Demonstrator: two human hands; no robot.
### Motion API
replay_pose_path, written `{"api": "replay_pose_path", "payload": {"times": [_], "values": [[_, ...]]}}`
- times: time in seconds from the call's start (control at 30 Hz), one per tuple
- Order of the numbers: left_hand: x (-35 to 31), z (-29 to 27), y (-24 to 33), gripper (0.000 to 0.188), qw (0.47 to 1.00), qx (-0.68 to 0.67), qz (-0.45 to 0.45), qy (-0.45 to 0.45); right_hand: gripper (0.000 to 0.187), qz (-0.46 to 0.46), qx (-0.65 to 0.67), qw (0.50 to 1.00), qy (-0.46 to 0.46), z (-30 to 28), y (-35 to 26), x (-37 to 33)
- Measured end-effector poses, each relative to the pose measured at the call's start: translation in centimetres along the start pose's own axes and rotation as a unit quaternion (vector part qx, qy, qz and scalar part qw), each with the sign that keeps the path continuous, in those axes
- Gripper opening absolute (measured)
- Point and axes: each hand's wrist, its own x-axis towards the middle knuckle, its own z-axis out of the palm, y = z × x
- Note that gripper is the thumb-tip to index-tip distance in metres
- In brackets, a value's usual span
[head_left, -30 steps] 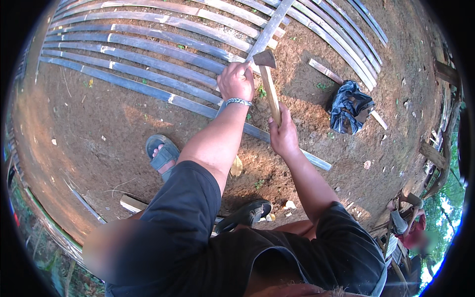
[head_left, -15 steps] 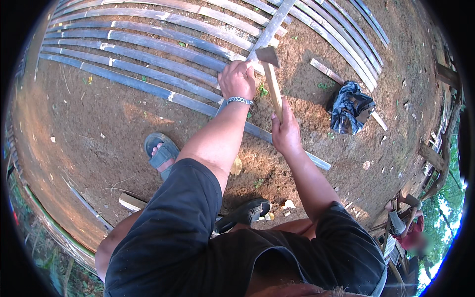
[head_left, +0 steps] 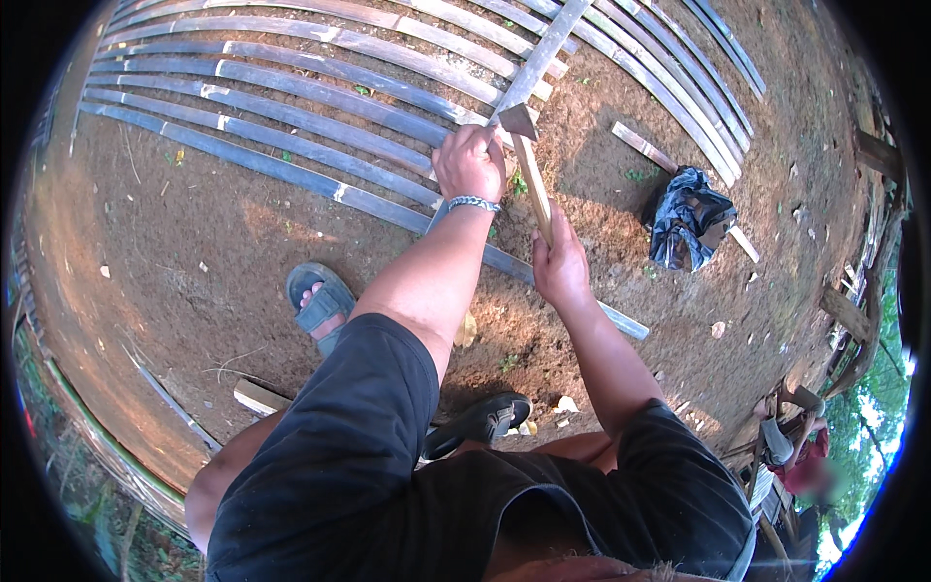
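My right hand [head_left: 561, 264] grips the wooden handle of a hatchet [head_left: 533, 184]. The hatchet's dark, wedge-shaped metal head stands close beside the fingertips of my left hand [head_left: 469, 165]. That hand, with a braided bracelet at its wrist, rests over the crossing of a split-bamboo crosspiece [head_left: 543, 60] and the ends of several bamboo slats [head_left: 378, 118]. Its fingers are curled together at the thumb; what they pinch, if anything, is hidden. The crosspiece runs on under my left wrist, and the nearest bamboo slat [head_left: 383, 206] passes below both forearms.
To the right lies a crumpled black plastic bag [head_left: 687, 221], with a short wooden strip [head_left: 643, 145] beside it. More bamboo slats [head_left: 669, 82] stretch across the brown soil at far right. My sandals [head_left: 320, 299] stand on the ground. Another person [head_left: 805, 451] is at the right rim.
The hatchet head has dropped slightly and shifted a little left, nearer my left fingertips. My left hand has moved only slightly; both hands keep their closed shape.
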Motion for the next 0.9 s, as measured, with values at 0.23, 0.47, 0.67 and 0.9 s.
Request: {"api": "replay_pose_path", "payload": {"times": [0.23,0.47,0.67,0.9], "values": [[0.0,0.4,-0.3,0.015,1.0,-0.008,-0.004,-0.001,0.056,0.054,-0.003,0.998,-0.033,-0.2,-0.8,0.2],[-0.1,0.5,-0.3,0.014,0.999,0.005,0.021,0.025,0.057,-0.017,0.019,0.999,0.04,0.5,-0.3,-0.5],[0.2,0.5,-0.3,0.012,1.0,0.004,-0.003,0.012,0.057,0.032,-0.017,0.999,-0.021,-0.1,-0.2,0.0],[-0.2,0.4,-0.9,0.036,0.997,-0.06,-0.006,0.042,0.059,0.018,0.03,0.999,0.032,-0.1,0.0,-1.4]]}}
